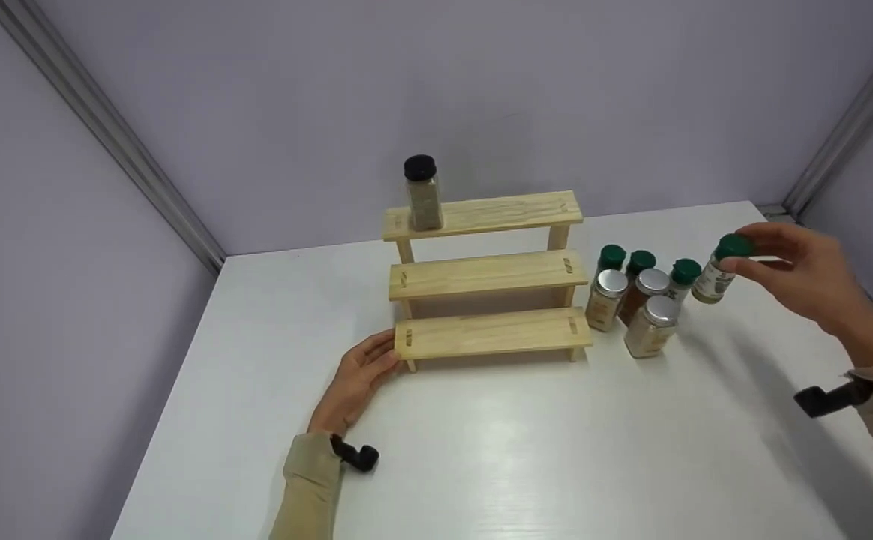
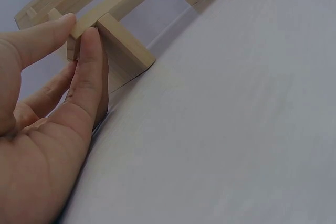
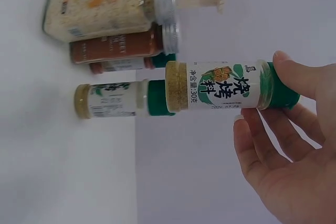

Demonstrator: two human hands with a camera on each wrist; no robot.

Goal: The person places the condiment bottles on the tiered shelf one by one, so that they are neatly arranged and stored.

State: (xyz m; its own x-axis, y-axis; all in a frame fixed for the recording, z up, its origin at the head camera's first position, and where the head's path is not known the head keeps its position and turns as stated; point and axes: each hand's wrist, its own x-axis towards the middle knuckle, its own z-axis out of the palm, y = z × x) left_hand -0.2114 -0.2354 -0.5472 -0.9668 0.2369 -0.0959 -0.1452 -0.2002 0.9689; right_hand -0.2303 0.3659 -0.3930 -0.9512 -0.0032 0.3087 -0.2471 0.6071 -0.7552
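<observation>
Ok, grn-capped jar (image 3: 231,85) w/ wht label (image 3: 214,97)

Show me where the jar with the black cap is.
In the head view, the black-capped jar stands on the left end of the top wooden shelf, on the same side as the left hand.

I see the green-capped spice jar (image 3: 223,86) gripped at its cap by the right hand (image 1: 809,279), tilted and lifted clear of the surface (image 1: 444,457); its white label carries Chinese characters, and tan seasoning shows through its clear base. I also see the wooden rack (image 1: 489,275), pale and three-tiered, standing upright, the left hand (image 1: 357,379) pinching the left end of its lowest tier.
</observation>
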